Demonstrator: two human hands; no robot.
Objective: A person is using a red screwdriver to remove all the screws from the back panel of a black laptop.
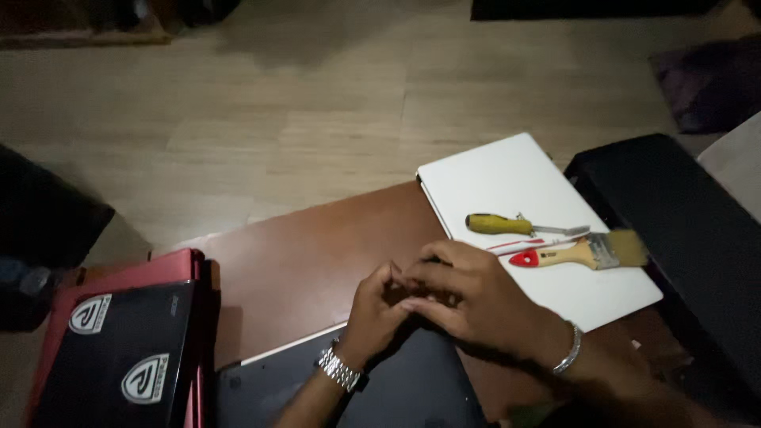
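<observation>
Both hands, the left hand [379,305] and right hand [468,297], press fingertips together in an unclear grip over a dark laptop [396,384], so any small part pinched there could slip onto the counter [309,254].

I see two shield-shaped stickers, white with dark marks, on the black laptop lid [119,357], far left of my fingers [412,297]: upper sticker [89,314] near the lid's top-left corner, lower sticker [145,378] below and right of it. No packages, signs or lit screens.
</observation>
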